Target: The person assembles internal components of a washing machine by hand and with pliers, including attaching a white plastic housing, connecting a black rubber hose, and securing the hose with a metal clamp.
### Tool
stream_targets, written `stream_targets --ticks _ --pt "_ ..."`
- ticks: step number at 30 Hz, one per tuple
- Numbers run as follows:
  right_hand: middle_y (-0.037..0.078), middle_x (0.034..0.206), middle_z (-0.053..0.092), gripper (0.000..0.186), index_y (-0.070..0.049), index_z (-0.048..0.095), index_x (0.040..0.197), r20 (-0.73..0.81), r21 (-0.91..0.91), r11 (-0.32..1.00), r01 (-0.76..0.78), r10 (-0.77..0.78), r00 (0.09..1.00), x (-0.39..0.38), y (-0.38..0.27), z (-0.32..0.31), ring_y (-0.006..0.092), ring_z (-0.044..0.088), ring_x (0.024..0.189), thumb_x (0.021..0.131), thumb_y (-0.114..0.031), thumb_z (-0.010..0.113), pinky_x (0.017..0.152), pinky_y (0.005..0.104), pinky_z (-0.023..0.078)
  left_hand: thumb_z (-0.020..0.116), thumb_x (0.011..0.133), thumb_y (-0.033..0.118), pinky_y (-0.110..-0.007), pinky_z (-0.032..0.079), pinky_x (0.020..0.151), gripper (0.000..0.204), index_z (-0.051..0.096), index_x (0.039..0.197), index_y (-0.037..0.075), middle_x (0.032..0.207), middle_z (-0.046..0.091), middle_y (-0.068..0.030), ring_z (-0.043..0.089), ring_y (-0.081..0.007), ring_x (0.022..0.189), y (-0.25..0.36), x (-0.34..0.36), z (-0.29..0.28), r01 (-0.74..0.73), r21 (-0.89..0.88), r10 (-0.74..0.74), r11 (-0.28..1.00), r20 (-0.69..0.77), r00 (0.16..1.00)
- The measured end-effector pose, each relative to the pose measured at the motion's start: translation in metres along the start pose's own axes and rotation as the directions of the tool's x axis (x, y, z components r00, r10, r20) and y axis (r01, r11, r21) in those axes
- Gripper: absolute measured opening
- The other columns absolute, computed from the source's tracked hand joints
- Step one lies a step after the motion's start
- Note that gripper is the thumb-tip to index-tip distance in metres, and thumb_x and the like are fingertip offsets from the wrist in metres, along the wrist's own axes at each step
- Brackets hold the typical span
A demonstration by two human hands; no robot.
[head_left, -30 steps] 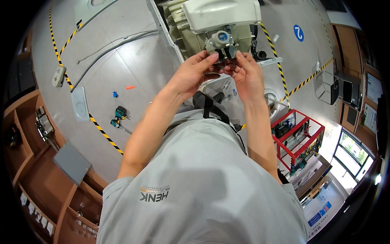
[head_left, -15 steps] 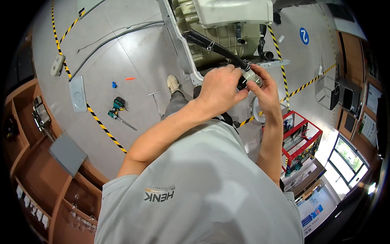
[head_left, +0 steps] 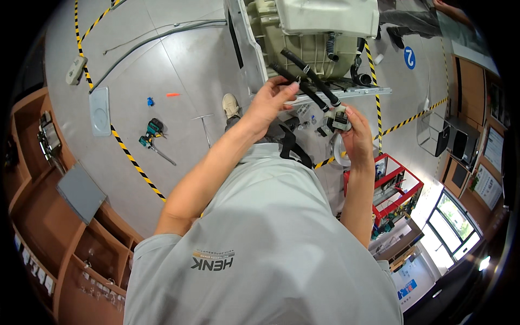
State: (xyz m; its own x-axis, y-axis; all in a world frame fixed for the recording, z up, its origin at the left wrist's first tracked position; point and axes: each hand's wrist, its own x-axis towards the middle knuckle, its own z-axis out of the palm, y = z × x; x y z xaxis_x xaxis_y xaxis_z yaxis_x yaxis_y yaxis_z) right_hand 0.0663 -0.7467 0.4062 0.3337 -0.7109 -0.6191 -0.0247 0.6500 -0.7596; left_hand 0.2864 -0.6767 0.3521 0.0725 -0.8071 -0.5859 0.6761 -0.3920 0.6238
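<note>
My right hand (head_left: 358, 132) is closed around a small pale plastic fitting (head_left: 340, 120) with dark parts, which looks like a valve or small pump. Two black rubber hoses (head_left: 315, 80) run from it up and left, over the open edge of the appliance. A metal clamp shows on each hose. My left hand (head_left: 269, 104) is at the nearer hose, its thumb and fingertips pressed to it beside the clamp; part of the grip is hidden. Behind the hoses is the appliance's pale plastic tub (head_left: 303, 49), with a white block (head_left: 327, 16) on top.
A metal rail (head_left: 368, 91) edges the appliance. Small loose parts (head_left: 306, 116) lie on the floor below the hoses. A red tool cart (head_left: 398, 187) stands at the right. On the floor at left are a cordless drill (head_left: 154, 130) and a T-handle tool (head_left: 205, 127). Another person's leg (head_left: 414, 23) shows beyond.
My left hand has moved left from the fitting to the hose. The fitting, in my right hand, sits slightly lower, and both hoses now show apart. Another person has come further into view.
</note>
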Motion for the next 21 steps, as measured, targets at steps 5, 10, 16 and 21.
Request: stream_targets --ticks 5,10,16,21 --pt "0.004 0.095 0.066 0.030 -0.002 0.063 0.109 0.004 -0.085 0.989 -0.124 0.125 0.992 -0.002 0.008 -0.005 0.0126 0.060 0.084 0.091 -0.025 0.056 0.073 0.0266 0.046 0.056 0.094 0.033 -0.034 0.051 0.079 0.031 0.054 0.109 0.006 0.104 0.064 -0.0089 0.062 -0.0193 0.096 -0.003 -0.001 -0.007 0.144 -0.379 -0.120 0.914 0.088 0.989" --pt "0.005 0.099 0.065 0.033 -0.003 0.061 0.110 -0.014 -0.037 0.988 -0.151 0.150 0.989 -0.005 0.014 -0.011 0.0143 0.060 0.087 0.093 -0.029 0.052 0.072 0.0310 0.047 0.057 0.092 0.039 -0.036 0.046 0.086 0.036 0.057 0.109 0.008 0.101 0.065 -0.0079 0.061 -0.0197 0.098 -0.019 0.008 -0.006 0.160 -0.303 -0.145 0.939 0.073 0.987" --pt "0.009 0.108 0.063 0.034 -0.003 0.056 0.116 0.120 0.217 0.950 -0.225 0.202 0.972 -0.002 0.034 -0.002 0.0214 0.061 0.098 0.096 -0.029 0.045 0.082 0.0401 0.050 0.058 0.093 0.032 -0.033 0.044 0.087 0.037 0.048 0.121 0.011 0.113 0.058 -0.0048 0.054 -0.0149 0.106 -0.022 0.012 0.006 0.181 -0.208 -0.143 0.961 0.187 0.972" --pt "0.009 0.116 0.060 0.034 -0.004 0.050 0.124 0.143 0.352 0.910 -0.220 0.180 0.973 0.004 0.051 0.045 0.0211 0.059 0.103 0.098 -0.025 0.040 0.093 0.0385 0.044 0.048 0.098 0.024 -0.034 0.051 0.088 0.028 0.046 0.120 0.007 0.115 0.061 -0.0135 0.061 -0.0194 0.102 -0.028 0.009 0.001 0.235 -0.287 -0.152 0.929 0.282 0.947"
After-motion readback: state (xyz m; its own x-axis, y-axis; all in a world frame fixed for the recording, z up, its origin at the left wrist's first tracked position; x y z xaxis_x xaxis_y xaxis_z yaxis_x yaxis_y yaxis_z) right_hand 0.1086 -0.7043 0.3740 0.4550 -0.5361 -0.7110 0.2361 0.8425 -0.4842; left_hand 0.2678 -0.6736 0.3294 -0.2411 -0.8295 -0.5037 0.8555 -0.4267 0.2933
